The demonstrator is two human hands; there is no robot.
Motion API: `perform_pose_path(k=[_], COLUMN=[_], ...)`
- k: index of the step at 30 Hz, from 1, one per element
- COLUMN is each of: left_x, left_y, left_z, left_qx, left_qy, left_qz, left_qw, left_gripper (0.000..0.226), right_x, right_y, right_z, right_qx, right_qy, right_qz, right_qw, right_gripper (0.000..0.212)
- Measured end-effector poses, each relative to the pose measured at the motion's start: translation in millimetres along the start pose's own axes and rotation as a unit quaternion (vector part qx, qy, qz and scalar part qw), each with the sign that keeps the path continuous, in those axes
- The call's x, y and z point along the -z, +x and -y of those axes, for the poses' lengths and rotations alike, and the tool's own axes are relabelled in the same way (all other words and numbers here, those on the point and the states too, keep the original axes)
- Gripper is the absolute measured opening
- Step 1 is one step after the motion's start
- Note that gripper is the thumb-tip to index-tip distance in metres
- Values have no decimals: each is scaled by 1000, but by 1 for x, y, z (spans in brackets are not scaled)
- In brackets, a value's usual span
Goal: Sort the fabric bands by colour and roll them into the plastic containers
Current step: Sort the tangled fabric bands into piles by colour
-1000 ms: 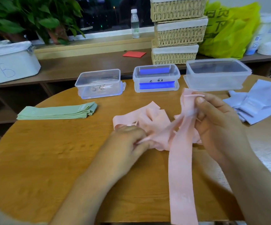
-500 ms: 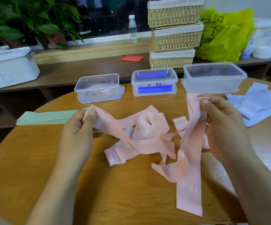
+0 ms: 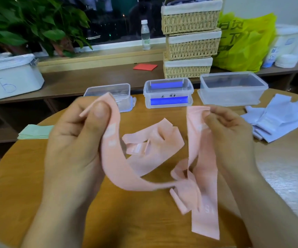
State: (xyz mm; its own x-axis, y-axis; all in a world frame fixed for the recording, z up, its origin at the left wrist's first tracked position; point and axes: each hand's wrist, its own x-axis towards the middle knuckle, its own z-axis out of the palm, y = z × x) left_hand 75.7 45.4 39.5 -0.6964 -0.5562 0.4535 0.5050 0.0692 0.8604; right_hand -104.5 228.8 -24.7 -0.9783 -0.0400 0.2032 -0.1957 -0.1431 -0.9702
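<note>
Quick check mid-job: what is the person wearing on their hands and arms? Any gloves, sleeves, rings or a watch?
Nothing shows. The left hand and right hand are bare: no gloves, no rings in view. Neither wrist carries a watch or bracelet, and the left forearm and right forearm run uncovered to the frame's bottom edge, so no sleeve appears.

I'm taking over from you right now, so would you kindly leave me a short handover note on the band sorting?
Left hand pinches one end of a pink band, right hand another pink end; the fabric hangs tangled between them.
More pink bands lie loose on the table; green stack at left, pale lilac pile at right.
Done: blue bands sit in the middle container.
Left: untangle, roll and box pink, green and lilac; left container and right container hold no rolled bands that I can see.
</note>
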Motion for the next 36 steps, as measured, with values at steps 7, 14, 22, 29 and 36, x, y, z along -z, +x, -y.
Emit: perform_pose_path(k=[7,14,22,29,36], left_x=[17,-13,-28,-29,-24], left_y=[17,-2,-9,-5,-2], left_z=[7,24,33,33,43], left_qx=[81,91,18,-8,108], left_qy=[68,165,153,197,196], left_qz=[-234,89,53,-31,30], left_qw=[967,978,987,980,974], left_gripper=[22,14,13,44,21], right_x=[32,-31,-41,-36,-9], right_y=[39,-17,-51,-56,-27], right_z=[2,26,45,52,53], right_qx=[-29,-2,-123,-157,-3], right_qy=[35,-5,128,203,-77], right_qz=[-204,125,262,293,270], right_qw=[978,992,949,921,960], right_gripper=[18,9,19,21,24])
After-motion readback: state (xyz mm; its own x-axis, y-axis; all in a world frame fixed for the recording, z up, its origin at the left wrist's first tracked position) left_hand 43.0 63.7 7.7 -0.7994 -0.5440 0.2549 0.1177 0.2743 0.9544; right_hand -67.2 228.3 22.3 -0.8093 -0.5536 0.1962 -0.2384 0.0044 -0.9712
